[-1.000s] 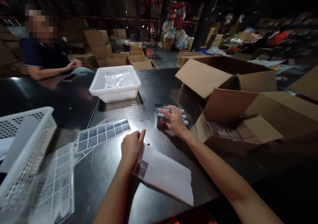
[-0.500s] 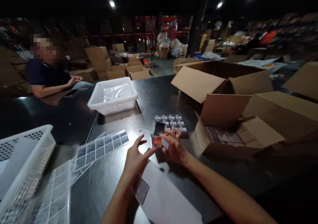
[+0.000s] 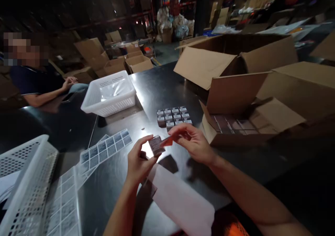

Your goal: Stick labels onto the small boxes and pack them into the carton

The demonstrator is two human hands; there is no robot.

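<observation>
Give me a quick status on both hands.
Left hand and right hand both grip small box above table. Nothing between them.

One view is given, taken from head height and aimed forward and down across a dark table (image 3: pixel 167 86). The hands are seen close at 6 o'clock; cartons (image 3: pixel 235 61) are seen toward 2 o'clock.

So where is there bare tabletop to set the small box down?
Bare dark table lies between the white plastic basket and brown cardboard cartons. Crowded: label sheets by the left hand, stacked small boxes beyond the right hand.
</observation>
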